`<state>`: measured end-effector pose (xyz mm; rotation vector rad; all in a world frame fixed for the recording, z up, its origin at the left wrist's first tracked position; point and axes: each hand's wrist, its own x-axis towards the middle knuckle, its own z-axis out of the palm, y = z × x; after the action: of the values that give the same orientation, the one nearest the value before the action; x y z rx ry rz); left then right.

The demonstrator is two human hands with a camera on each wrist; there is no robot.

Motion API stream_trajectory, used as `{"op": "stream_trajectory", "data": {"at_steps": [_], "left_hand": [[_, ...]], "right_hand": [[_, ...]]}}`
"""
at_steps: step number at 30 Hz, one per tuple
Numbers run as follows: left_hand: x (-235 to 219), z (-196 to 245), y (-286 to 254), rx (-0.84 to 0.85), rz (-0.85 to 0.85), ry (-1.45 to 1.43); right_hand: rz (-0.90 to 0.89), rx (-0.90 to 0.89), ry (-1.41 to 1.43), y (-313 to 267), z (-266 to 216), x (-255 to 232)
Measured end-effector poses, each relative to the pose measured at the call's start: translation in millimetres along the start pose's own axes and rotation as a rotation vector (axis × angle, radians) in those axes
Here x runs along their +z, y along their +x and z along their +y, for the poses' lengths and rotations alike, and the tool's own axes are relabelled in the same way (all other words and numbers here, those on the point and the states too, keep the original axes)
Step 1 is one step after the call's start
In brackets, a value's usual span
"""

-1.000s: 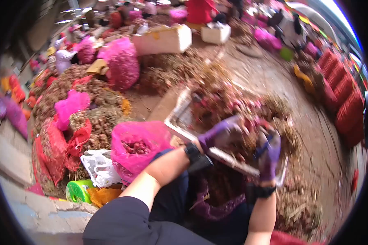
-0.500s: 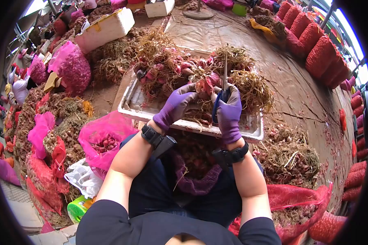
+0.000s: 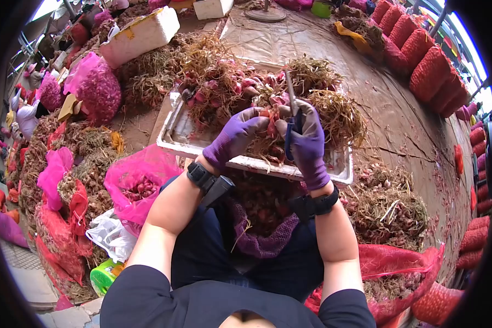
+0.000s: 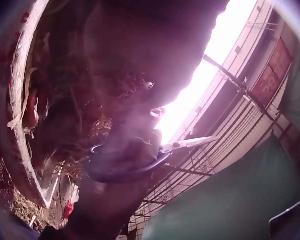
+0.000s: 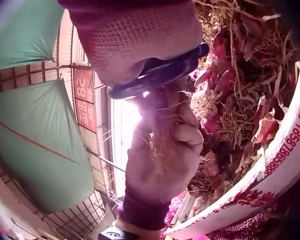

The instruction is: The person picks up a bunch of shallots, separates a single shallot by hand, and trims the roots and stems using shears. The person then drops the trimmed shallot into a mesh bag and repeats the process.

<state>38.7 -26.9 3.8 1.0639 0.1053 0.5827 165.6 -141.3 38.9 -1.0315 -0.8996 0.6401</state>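
Observation:
Both hands wear purple gloves with greyish palms. My left hand (image 3: pixel 236 136) pinches a reddish shallot (image 3: pixel 271 127) with dry papery skin and straw-like strands, over the near part of a white foam tray (image 3: pixel 172 139). Close on its right, my right hand (image 3: pixel 309 145) holds scissors (image 3: pixel 290 90) with blue handles, fingers through the loops and blades pointing away from me. In the right wrist view the blue handle (image 5: pixel 160 77) crosses the gloved palm, with the left hand (image 5: pixel 160 160) just beyond. A heap of shallots (image 3: pixel 218 90) with dry stalks fills the tray.
Between the legs lies an open purple mesh bag (image 3: pixel 265 246) with bulbs inside. A pink bag (image 3: pixel 128 175) of bulbs stands to the left, a red mesh bag (image 3: pixel 399 262) to the right. Dry-stalked bulbs (image 3: pixel 391 213) lie beside the tray. Full red sacks (image 3: pixel 429 71) line the far right.
The head view has swung to the right and down, then steadied. Over the last half second, the scissor blades have tilted leftward and the left hand with the shallot has come slightly nearer.

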Motion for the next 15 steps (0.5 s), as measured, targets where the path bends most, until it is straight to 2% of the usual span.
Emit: {"op": "stream_trajectory", "data": {"at_steps": [1, 4, 6, 8, 10, 13, 14, 15], "left_hand": [[1, 0, -1, -0.026, -0.009, 0.031], [1, 0, -3, -0.090, 0.065, 0.094], [9, 3, -4, -0.051, 0.070, 0.134], [13, 4, -3, -0.086, 0.049, 0.091], [16, 2, 0, -0.067, 0.084, 0.125], [16, 2, 1, -0.049, 0.118, 0.172], [15, 3, 1, -0.053, 0.113, 0.188], [15, 2, 1, -0.054, 0.113, 0.188]], "right_hand": [[-0.045, 0.078, -0.014, -1, 0, -2], [-0.118, 0.112, -0.172, 2, 5, -11], [-0.107, 0.080, -0.096, 4, 0, -10], [-0.083, 0.220, 0.099, 3, -14, -12], [-0.085, 0.237, 0.167, 3, -5, -17], [-0.031, 0.081, -0.202, 5, 13, -23], [-0.031, 0.082, -0.202, 6, 13, -23], [0.050, 0.230, 0.002, 6, 12, -22]]}}
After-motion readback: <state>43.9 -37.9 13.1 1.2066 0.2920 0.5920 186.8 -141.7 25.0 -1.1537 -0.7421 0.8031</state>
